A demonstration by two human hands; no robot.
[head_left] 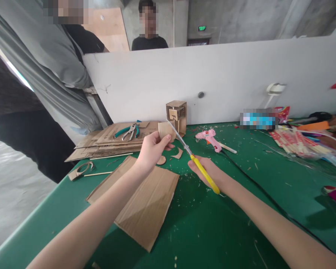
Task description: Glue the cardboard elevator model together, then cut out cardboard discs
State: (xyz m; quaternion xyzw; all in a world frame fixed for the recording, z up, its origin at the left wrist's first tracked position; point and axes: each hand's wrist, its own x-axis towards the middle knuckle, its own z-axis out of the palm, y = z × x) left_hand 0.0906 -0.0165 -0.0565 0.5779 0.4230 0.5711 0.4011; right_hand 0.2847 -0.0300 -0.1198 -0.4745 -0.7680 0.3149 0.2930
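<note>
My left hand [156, 145] pinches a small piece of cardboard [164, 129] above the green table. My right hand [208, 172] is wrapped round a pair of yellow-handled scissors [201, 170], whose blades point up and left and meet the right edge of that piece. Whether the blades are fully closed is hard to make out. Below my hands lie a small cardboard disc [161, 160] and a curved offcut [178, 153]. A large cardboard sheet [148, 201] rests flat under my left forearm. Behind the held piece stands a small cardboard box structure [177, 106].
Pliers [130, 131] lie on stacked cardboard [100, 144] at the left. A pink glue gun [208, 139] with a black cord [252, 179] rests right of centre. Packaged sticks [294, 144] are at the right. A white partition [145, 86] lines the table's back; people stand beyond it.
</note>
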